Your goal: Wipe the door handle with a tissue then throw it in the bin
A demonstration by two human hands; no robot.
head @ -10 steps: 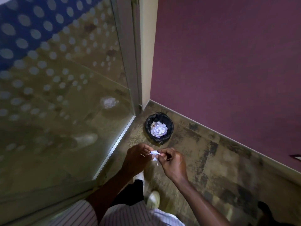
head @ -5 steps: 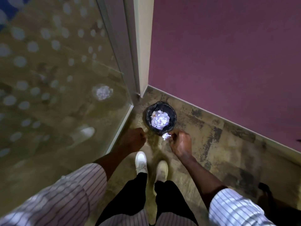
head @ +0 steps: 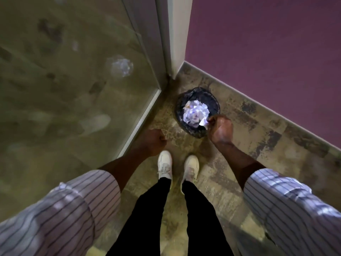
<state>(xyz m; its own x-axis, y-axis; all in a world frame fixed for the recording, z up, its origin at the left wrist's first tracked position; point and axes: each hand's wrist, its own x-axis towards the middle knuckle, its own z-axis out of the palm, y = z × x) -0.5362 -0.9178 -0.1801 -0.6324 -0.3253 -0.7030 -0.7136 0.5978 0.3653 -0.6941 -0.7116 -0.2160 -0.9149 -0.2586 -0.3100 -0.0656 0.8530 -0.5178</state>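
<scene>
Hands apart, right hand (head: 220, 129) pinching tissue (head: 203, 121), seemingly over bin (head: 197, 133)

White tissue (head: 203, 121); black-lined bin (head: 197, 131); plum wall (head: 267, 52) behind the bin; mottled brown floor (head: 239, 145); pinstriped white sleeves (head: 287, 204); black trousers (head: 151, 215); white shoes (head: 164, 166).

The right hand (head: 220, 128) pinches a tissue (head: 203, 122) over the bin (head: 197, 110). The left hand (head: 152, 142) hangs fisted, near left.

A crumpled white paper tissue (head: 203, 121), pinched in the right hand (head: 220, 129), sits just above a small round bin (head: 197, 111) lined with glossy black plastic; left of it, smooth reflective glass door panel (head: 73, 89), matt metal-edged.
</scene>
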